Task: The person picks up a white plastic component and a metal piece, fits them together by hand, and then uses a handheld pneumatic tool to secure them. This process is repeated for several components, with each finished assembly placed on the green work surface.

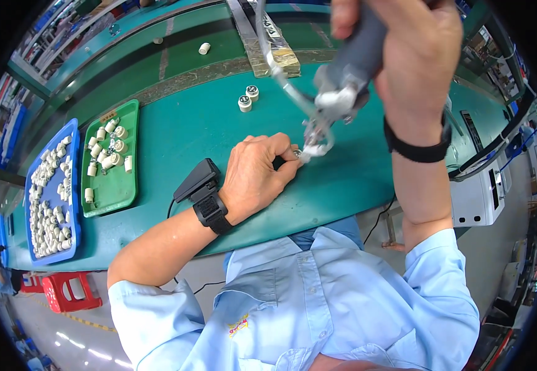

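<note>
My right hand (423,62) is wrapped round a grey powered screwdriver (361,52), blurred by motion, with a pale feed tube (277,71) running to its metal nose. The nose slants down to the left, close to my left fingertips. Over the green bench top, my left hand (256,173) pinches a small round part (297,153) with a metallic top; the fingers hide most of it. Whether the nose touches that part, I cannot tell. Beyond my left hand stand two white cylindrical parts, a nearer one (245,104) and a farther one (252,93), with dark-marked tops.
Left of my hands lies a green tray (133,154) with several white cylindrical parts, beside a fuller blue tray (75,204). A black wedge-shaped device (197,179) sits by my left wrist. A tape-wrapped beam (262,43) crosses the far bench; a white machine (481,198) stands at right.
</note>
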`<state>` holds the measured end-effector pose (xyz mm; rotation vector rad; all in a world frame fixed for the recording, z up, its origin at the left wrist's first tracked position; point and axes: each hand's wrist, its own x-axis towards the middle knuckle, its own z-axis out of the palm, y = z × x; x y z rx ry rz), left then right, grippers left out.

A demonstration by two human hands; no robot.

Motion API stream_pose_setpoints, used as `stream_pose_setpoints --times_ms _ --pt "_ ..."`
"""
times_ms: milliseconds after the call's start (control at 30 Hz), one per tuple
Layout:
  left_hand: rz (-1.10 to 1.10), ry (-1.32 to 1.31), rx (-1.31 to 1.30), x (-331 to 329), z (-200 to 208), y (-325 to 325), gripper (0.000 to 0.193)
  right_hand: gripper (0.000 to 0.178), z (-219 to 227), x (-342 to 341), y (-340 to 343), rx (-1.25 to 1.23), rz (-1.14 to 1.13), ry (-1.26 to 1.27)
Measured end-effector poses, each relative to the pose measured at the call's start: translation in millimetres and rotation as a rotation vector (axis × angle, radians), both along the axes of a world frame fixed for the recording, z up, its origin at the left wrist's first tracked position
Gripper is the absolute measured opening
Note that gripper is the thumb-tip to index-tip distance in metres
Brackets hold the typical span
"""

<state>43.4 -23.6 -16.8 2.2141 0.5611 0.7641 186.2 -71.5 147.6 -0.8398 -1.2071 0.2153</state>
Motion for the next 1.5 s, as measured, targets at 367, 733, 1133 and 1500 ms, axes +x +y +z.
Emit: stream_pose_setpoints --times_ms 367,733,1133,1500 --pt "-0.025 -0.029 -0.064 1 -1 -2 0.038 0.018 15 12 -7 0.047 -0.147 -0.101" --pt "-0.039 -0.003 -0.071 1 4 -1 0.039 0.021 -6 -16 -2 -0.025 -0.037 -0.011" --pt "-0.032 0.042 -0.022 0 8 -3 0.039 0.023 -18 -5 13 0.004 0.038 0.04" --pt "-0.002 0.037 0.052 0 8 -5 0.029 0.042 -29 -15 17 0.113 0.283 0.068"
